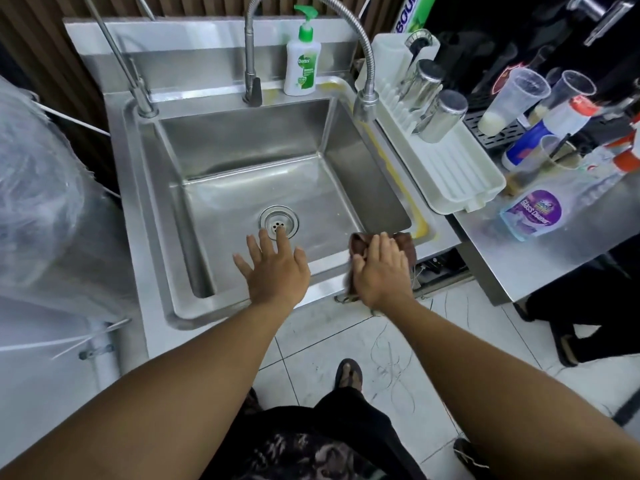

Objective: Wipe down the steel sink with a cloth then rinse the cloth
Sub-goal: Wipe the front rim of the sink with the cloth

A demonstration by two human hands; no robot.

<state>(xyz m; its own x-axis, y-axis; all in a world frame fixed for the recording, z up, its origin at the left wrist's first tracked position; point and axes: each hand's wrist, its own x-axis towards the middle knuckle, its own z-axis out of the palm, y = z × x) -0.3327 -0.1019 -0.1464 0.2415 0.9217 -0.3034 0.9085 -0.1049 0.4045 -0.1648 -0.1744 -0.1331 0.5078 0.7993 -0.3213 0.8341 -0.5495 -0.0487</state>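
Observation:
The steel sink (242, 147) fills the middle of the view, with a round drain (278, 221) in its dry basin floor. A brown cloth (408, 245) lies on the sink's front right corner rim. My right hand (381, 268) presses flat on the cloth, fingers spread over it. My left hand (273, 265) hovers open over the front of the basin, fingers apart near the drain, holding nothing. A flexible spring faucet (365, 98) arches over the right rim; a second tap (251, 88) stands at the back.
A Dettol soap bottle (301, 60) stands on the back ledge. A white drying rack (446, 171) with steel cups sits right of the sink. A glass cleaner bottle (533, 213) and plastic cups crowd the right counter. A plastic-wrapped bundle (41, 188) lies left.

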